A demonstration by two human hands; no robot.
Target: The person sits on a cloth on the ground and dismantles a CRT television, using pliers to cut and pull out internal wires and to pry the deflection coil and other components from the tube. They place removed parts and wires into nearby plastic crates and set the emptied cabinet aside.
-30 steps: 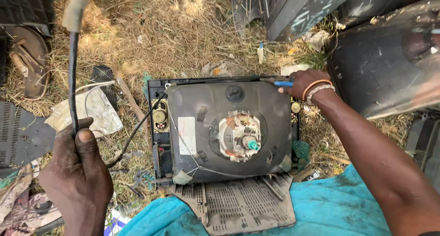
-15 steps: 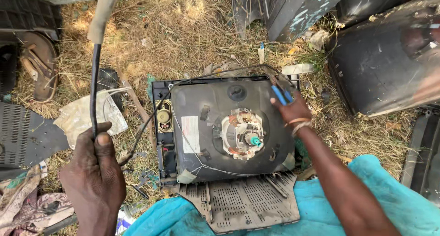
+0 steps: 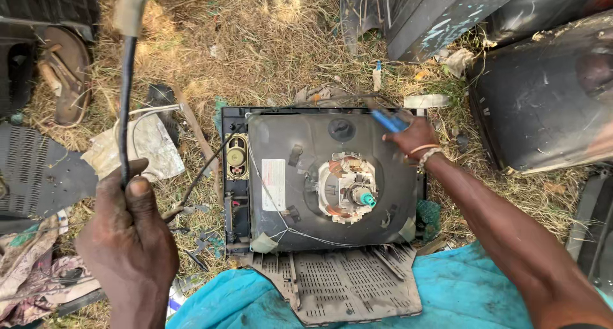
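Left hand (image 3: 128, 246) low at 7 o'clock of the view, raised close to the camera, back of hand facing up, fist closed tight, thumb (image 3: 139, 191) upright and pressed along the top of the grip, wrist running off the bottom edge. Right arm (image 3: 504, 227) enters from 5 o'clock, bare forearm stretched long toward 11 o'clock, elbow nearly straight. Right wrist (image 3: 426, 153) carries two bands, one pale, one orange. Right hand (image 3: 412, 137) sits at about 2 o'clock from centre, fingers curled shut in a pinch-like grip, knuckles up, blurred. Hands well apart, left nearer the camera than right
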